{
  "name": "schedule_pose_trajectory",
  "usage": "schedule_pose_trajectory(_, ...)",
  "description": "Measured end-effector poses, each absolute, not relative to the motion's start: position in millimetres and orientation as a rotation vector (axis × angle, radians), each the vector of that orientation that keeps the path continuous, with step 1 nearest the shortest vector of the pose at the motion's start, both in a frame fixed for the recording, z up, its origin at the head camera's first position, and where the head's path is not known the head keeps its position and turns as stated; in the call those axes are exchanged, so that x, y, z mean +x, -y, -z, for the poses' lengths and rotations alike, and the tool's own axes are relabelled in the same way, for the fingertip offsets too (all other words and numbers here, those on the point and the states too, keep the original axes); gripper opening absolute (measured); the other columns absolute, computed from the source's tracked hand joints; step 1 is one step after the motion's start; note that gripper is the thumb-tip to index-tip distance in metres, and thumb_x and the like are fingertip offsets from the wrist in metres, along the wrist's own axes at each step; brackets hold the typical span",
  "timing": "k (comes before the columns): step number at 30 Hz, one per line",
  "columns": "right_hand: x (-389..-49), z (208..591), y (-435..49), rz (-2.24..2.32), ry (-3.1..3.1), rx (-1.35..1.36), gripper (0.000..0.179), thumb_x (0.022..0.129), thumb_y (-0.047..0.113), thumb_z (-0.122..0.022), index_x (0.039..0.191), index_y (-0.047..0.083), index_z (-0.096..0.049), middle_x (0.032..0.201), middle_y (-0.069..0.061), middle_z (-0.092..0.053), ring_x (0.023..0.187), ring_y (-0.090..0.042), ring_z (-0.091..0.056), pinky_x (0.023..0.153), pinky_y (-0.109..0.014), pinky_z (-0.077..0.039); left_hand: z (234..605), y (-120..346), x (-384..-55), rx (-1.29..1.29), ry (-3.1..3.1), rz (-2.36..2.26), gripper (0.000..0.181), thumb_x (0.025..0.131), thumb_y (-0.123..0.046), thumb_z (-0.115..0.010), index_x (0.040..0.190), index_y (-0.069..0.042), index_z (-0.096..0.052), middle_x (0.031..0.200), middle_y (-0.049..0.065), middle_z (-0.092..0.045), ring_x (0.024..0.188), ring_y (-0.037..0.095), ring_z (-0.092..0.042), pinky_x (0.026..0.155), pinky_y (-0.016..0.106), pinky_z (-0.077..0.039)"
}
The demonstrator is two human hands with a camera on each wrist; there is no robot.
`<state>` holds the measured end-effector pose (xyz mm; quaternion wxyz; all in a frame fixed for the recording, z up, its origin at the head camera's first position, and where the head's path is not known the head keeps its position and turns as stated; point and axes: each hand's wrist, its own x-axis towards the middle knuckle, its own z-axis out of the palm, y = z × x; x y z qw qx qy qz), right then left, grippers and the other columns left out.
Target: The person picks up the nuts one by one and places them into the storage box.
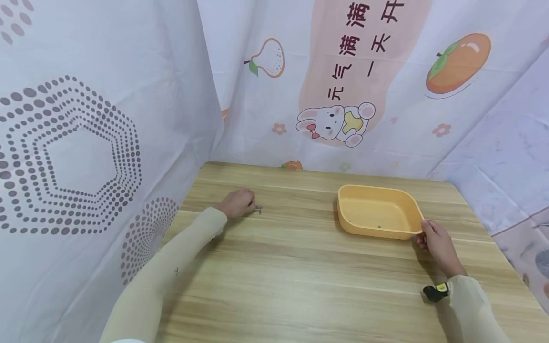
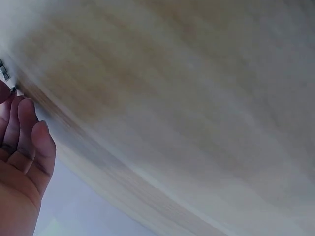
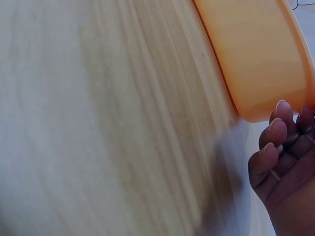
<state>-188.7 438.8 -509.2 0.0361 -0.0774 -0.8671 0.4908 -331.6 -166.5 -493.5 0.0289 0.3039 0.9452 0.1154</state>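
At the left of the table my left hand [image 1: 238, 203] bends over a small heap of tiny grey metal pieces [image 1: 259, 209]. Its thumb and forefinger pinch one small dark metal piece [image 2: 13, 90] in the left wrist view, with part of the heap just beyond. On the right, a yellow plastic tray [image 1: 377, 233] is held at its near right corner by my right hand [image 1: 438, 245]. The thumb lies on the rim and the other fingers curl below it. Tiny dark specks [image 1: 379, 227] lie on the tray's floor.
The wood-grain table [image 1: 300, 281] spreads between both arms. A printed white curtain [image 1: 266, 124] hangs along its back edge, and another curtain [image 1: 86, 162] closes off the left side. A black strap with a yellow tag [image 1: 436, 291] is on the right wrist.
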Motion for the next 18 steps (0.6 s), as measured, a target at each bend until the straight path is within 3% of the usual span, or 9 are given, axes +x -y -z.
schedule_pose_trajectory(7, -188.2, 508.7, -439.7, -1.505, 2.667, -0.239, 0.052, 0.112, 0.041, -0.032, 0.107, -0.007, -0.05, 0.073, 0.0, -0.057, 0.063, -0.012, -0.055, 0.055, -0.03, -0.05, 491.6, 164.2, -330.0, 0.914, -2.912, -0.36, 0.009, 0.097, -0.006, -0.057, 0.089, -0.007, -0.063, 0.084, 0.001, -0.058, 0.074, 0.015, -0.052, 0.069, 0.03, -0.051)
schedule_pose_trajectory(18, -188.7, 509.2, -439.9, -1.506, 2.666, -0.235, 0.051, 0.112, 0.041, -0.032, 0.109, -0.006, -0.051, 0.073, 0.0, -0.057, 0.063, -0.012, -0.055, 0.055, -0.03, -0.05, 490.1, 160.6, -330.8, 0.853, -2.906, -0.321, 0.011, 0.103, -0.014, -0.061, 0.101, -0.005, -0.069, 0.096, 0.001, -0.066, 0.084, 0.014, -0.06, 0.079, 0.033, -0.055)
